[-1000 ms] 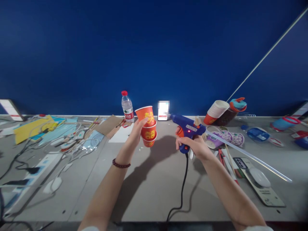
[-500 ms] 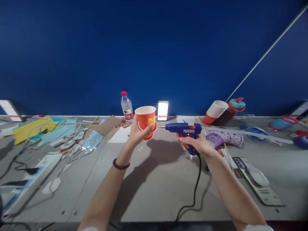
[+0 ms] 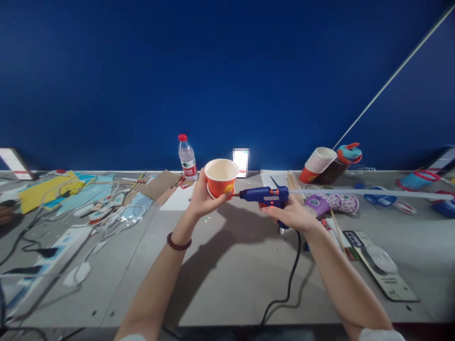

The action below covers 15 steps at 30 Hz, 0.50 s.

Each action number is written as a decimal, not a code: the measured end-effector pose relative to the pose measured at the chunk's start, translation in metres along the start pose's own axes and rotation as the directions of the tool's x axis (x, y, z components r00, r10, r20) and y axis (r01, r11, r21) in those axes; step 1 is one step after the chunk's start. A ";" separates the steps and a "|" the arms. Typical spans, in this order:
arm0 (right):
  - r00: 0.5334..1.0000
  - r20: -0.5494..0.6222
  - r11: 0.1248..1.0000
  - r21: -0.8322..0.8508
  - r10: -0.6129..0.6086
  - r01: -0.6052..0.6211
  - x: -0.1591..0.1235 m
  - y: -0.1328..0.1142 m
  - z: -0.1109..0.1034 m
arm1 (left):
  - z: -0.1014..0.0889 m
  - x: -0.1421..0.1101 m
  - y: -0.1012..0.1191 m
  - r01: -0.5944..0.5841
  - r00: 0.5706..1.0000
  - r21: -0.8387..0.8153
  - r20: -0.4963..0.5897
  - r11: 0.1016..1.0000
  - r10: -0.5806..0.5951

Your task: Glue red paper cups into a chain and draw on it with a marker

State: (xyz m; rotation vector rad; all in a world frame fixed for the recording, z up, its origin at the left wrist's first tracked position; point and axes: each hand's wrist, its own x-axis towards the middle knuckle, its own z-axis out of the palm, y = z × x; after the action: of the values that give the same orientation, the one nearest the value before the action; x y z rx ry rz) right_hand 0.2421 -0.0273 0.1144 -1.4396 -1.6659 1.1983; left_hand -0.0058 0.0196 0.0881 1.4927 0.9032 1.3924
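My left hand is wrapped round an orange paper cup with yellow lettering, its white-rimmed mouth tipped toward me. A second rim shows just beneath it; the lower part is hidden by my fingers. In my right hand is a blue glue gun with a small red light and a long clear glue stick out of its back. The nozzle points left and lies at the cup's lower right side, near my left thumb; whether it touches cannot be told. Both are held above the grey table.
A water bottle and a lit phone stand by the blue wall. Stacked paper cups are at the right, near a purple patterned cup. A power strip and cables lie left. Another person's hand shows at the left edge.
The cup has tilted, turning its mouth more toward me, and moved slightly right. The glue gun has shifted left so its nozzle is at the cup. A hand has appeared at the far left.
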 end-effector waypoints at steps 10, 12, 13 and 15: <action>1.000 -0.009 0.988 -0.153 0.021 -0.022 -0.003 0.001 -0.005 | 0.005 -0.002 0.001 -0.144 0.989 0.170 0.060 0.975 0.136; 0.997 -0.059 0.980 -0.189 0.045 -0.056 -0.004 0.001 -0.006 | 0.006 -0.002 0.000 -0.136 0.988 0.177 0.090 0.975 0.121; 0.995 -0.083 0.976 -0.205 0.056 -0.072 -0.005 0.001 -0.007 | 0.006 -0.002 0.000 -0.142 0.987 0.185 0.103 0.972 0.125; 0.990 -0.120 0.966 -0.237 0.077 -0.104 -0.005 0.000 -0.007 | 0.007 -0.002 0.000 -0.174 0.981 0.217 0.122 0.961 0.150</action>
State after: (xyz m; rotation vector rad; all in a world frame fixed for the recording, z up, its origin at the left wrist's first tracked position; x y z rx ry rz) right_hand 0.2491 -0.0308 0.1170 -1.7157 -1.7323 0.9683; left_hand 0.0009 0.0171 0.0872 1.8304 0.9146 1.3474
